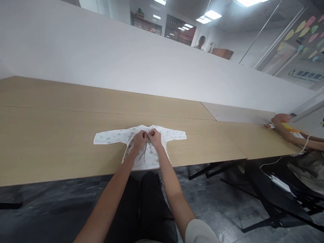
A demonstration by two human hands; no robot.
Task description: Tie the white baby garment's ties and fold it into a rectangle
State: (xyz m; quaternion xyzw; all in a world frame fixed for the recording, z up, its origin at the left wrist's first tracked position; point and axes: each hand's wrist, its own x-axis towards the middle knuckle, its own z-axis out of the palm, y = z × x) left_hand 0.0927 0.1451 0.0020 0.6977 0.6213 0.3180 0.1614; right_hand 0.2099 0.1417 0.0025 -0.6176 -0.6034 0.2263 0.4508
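Observation:
A small white long-sleeved baby shirt (pixel 152 157) with a faint print lies spread on the table, its sleeves stretched out to both sides. Both hands meet at the top of its front opening, just under the neckline. My left hand (pixel 140 139) is closed in a pinch on the shirt's front edge. Close beside it, my right hand (pixel 155 137) also pinches the fabric there. Between the fingertips a small pale bit shows; whether it is a tie or a fastener I cannot make out. The shirt's lower hem reaches the table's front edge.
The long wooden table (pixel 63 135) runs along a white partition wall (pixel 113 60). At the far right another person's arm (pixel 286 133) rests on the table. Below stands a black folding chair (pixel 273 192) with a white power strip (pixel 280 184) and a cable.

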